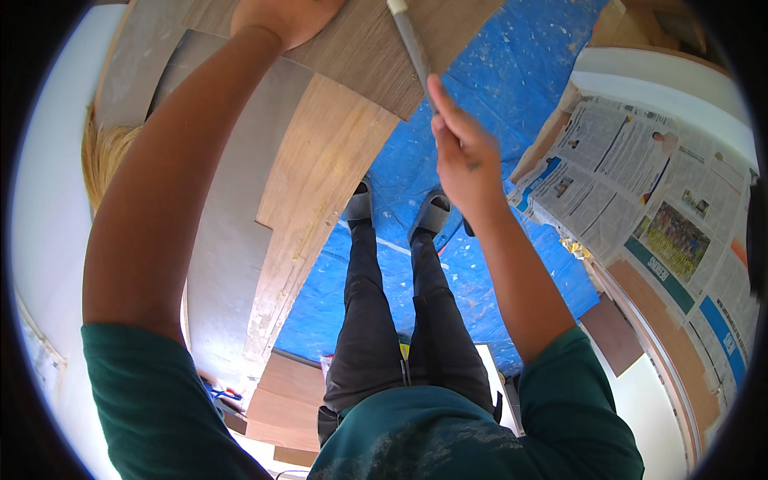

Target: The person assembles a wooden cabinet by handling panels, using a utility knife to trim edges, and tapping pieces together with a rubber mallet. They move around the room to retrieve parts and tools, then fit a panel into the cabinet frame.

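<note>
At the top edge, my left hand (288, 18) rests on or just over a grey-brown wood-grain sheet (364, 68); the frame cuts off its fingers. My right hand (468, 156) is closed round a slim grey stick-like tool (414, 46) with a pale tip, which slants up and left past the sheet's right edge. This hand is slightly blurred, and the tool's kind does not show. Beneath the wood-grain sheet lies a lighter wooden board (324, 148), with a plain grey sheet (228, 180) along its left side.
A paint-spotted blue tarp (512, 88) covers the floor under my sandalled feet. Newspaper (608, 152) is spread over a surface on the right. Straw-coloured bristles (112, 152) stick out at the left, beside a white wall (52, 200). A small brown board (612, 336) lies lower right.
</note>
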Motion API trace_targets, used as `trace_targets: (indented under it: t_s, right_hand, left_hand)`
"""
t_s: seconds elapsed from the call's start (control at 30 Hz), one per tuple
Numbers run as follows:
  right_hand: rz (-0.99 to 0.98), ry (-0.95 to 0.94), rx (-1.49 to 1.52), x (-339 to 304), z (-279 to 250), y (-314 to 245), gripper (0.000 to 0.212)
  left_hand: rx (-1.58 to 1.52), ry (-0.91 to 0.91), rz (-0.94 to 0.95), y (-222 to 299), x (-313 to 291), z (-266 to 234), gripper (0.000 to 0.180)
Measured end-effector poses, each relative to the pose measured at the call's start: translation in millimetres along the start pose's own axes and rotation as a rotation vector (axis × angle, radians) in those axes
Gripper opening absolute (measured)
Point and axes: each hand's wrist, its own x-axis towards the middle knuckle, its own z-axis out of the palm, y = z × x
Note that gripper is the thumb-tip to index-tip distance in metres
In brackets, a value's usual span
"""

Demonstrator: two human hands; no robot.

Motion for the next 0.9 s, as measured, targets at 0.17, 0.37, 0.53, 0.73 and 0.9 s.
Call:
trace_targets:
  t_s: [0.17, 0.37, 0.53, 0.73, 0.9]
  right_hand:
    - [0.220, 0.052, 0.221, 6.1, -28.3, -22.7, 0.049]
    - [0.468, 0.082, 0.450, -47.3, -77.1, -24.1, 0.043]
    - [0.573, 0.137, 0.624, -90.7, -92.7, -6.3, 0.040]
    - [0.697, 0.074, 0.618, -117.3, -96.6, 8.7, 0.038]
    - [0.637, 0.084, 0.647, -118.0, -93.9, -1.9, 0.039]
  left_hand:
    - [0.024, 0.003, 0.022, -5.4, 1.7, 5.5, 0.058]
    - [0.096, 0.031, 0.089, -1.0, 0.4, 8.9, 0.061]
    - [0.090, -0.021, 0.242, 47.9, -71.1, 20.2, 0.068]
    - [-0.358, -0.475, 0.581, 138.2, -187.5, 2.8, 0.063]
    - [-0.482, -0.301, 0.424, 140.6, -200.1, -5.2, 0.059]
